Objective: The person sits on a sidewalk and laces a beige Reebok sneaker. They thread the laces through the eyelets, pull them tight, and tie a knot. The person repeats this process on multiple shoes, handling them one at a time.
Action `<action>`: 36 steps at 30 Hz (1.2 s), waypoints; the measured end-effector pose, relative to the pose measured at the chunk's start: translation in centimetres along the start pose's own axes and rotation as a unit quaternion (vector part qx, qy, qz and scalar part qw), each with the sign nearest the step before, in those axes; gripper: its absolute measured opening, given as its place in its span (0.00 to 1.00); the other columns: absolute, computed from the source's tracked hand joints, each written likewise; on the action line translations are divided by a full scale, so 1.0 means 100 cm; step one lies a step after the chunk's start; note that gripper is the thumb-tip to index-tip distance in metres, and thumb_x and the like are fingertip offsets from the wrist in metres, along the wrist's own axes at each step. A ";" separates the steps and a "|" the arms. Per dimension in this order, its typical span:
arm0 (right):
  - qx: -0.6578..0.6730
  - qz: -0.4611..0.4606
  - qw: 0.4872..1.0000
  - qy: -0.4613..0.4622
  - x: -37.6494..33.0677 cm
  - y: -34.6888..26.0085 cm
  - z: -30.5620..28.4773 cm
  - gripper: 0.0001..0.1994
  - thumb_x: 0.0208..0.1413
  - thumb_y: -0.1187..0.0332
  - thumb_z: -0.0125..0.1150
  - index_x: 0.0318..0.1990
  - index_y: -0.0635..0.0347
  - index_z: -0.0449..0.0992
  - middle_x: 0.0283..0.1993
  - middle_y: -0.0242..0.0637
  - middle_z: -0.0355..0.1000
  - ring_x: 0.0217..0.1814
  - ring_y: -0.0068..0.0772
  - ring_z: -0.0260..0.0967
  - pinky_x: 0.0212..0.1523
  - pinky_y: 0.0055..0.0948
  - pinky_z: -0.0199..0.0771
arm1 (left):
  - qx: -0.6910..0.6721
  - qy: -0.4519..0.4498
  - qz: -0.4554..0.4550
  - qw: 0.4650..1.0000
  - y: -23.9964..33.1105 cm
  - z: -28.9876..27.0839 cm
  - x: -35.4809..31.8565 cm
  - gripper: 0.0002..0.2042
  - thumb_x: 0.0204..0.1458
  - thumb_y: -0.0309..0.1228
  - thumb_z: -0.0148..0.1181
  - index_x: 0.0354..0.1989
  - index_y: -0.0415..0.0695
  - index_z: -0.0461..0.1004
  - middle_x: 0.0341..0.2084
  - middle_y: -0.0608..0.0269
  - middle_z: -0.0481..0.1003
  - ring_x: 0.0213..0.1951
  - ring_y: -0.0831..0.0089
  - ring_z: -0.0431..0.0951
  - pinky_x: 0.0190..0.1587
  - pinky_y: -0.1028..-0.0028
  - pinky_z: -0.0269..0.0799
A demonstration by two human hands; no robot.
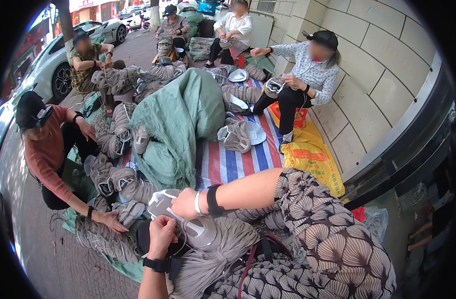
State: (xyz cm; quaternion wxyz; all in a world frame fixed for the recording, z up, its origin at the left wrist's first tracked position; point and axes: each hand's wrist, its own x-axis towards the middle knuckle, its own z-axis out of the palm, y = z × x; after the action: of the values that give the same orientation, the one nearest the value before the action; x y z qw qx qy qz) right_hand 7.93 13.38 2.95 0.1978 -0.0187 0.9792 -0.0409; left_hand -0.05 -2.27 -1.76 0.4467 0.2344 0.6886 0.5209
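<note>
A grey and white shoe (202, 233) rests on my lap, its toe towards me and its tongue (161, 201) standing up at the far end. My left hand (163, 232) is closed in a pinch at the shoe's left side, with a thin pale shoelace curving out beside it. Over the shoe's opening, my right hand (185, 204) is closed with its fingers curled near the tongue. What its fingertips hold is hidden. A thick bundle of grey-beige shoelaces (215, 259) drapes across my lap beneath the shoe.
A green woven sack (175, 119) stands in front of me on a striped sheet (215, 167). Several grey shoes (234, 138) lie around it. At left, a co-worker's hand (113, 221) touches a shoe. Other people sit around the pile. A tiled wall (372, 74) bounds the right side.
</note>
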 end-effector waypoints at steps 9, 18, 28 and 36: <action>0.074 0.051 0.996 -0.027 0.005 -0.004 0.008 0.12 0.45 0.72 0.62 0.39 0.65 0.80 0.43 0.48 0.76 0.47 0.47 0.77 0.43 0.40 0.78 | 0.007 -0.007 0.004 1.000 -0.002 0.002 0.001 0.09 0.55 0.28 0.57 0.25 0.36 0.71 0.16 0.65 0.71 0.11 0.79 0.70 0.13 0.78 0.65; 0.195 -0.024 0.898 0.395 0.036 0.023 0.059 0.08 0.57 0.71 0.51 0.32 0.69 0.71 0.37 0.51 0.70 0.32 0.50 0.73 0.32 0.41 0.73 | 0.018 -0.006 0.015 1.000 -0.002 0.011 0.006 0.09 0.55 0.29 0.56 0.26 0.36 0.71 0.17 0.64 0.71 0.12 0.78 0.70 0.13 0.77 0.67; 0.595 0.030 0.741 0.309 0.082 0.017 -0.037 0.11 0.63 0.67 0.43 0.36 0.65 0.67 0.23 0.36 0.69 0.14 0.28 0.67 0.16 0.30 0.69 | -0.004 -0.007 0.012 1.000 0.002 -0.002 -0.004 0.07 0.57 0.28 0.56 0.29 0.39 0.71 0.18 0.68 0.70 0.13 0.81 0.70 0.16 0.80 0.67; 0.742 0.005 0.668 0.060 0.057 -0.003 -0.007 0.12 0.61 0.69 0.51 0.38 0.69 0.78 0.32 0.37 0.76 0.22 0.20 0.71 0.21 0.21 0.76 | -0.079 0.125 0.187 0.971 0.037 -0.063 -0.025 0.07 0.61 0.31 0.56 0.34 0.42 0.72 0.20 0.73 0.69 0.19 0.87 0.66 0.22 0.84 0.67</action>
State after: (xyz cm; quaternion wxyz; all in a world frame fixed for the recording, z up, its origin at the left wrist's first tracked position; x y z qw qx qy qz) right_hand 2.46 12.86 1.46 0.0870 0.1414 0.6358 -0.7538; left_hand -4.76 -6.12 2.97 0.2686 0.2560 0.6393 0.6736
